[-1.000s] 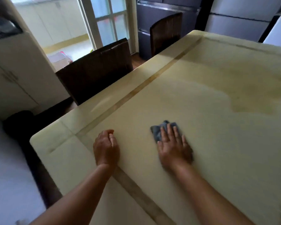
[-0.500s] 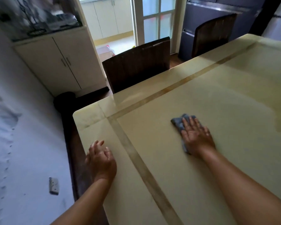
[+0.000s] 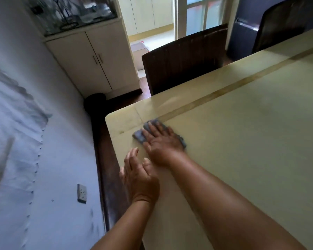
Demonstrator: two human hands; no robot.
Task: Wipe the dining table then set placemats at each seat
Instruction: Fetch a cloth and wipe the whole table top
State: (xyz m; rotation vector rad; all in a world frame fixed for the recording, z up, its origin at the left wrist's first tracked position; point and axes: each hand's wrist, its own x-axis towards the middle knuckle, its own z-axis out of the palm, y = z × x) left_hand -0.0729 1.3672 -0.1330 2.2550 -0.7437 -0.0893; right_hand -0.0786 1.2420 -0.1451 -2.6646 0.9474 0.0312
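Note:
The cream dining table (image 3: 251, 134) with a tan inlaid stripe fills the right of the view. A blue-grey cloth (image 3: 140, 137) lies near the table's near-left corner. My right hand (image 3: 161, 143) presses flat on the cloth, fingers spread, covering most of it. My left hand (image 3: 139, 179) rests flat on the table's left edge just behind the right hand, fingers apart, holding nothing. No placemats are in view.
A dark wooden chair (image 3: 184, 58) stands at the table's far side, with a second one (image 3: 285, 24) further right. A white wall with a socket (image 3: 81, 193) runs close along the left. A cream cabinet (image 3: 94, 58) stands in the corner.
My right hand has slid the cloth left toward the table's corner. My left hand has stayed at the left edge, and the two hands are now close together. The view has swung left.

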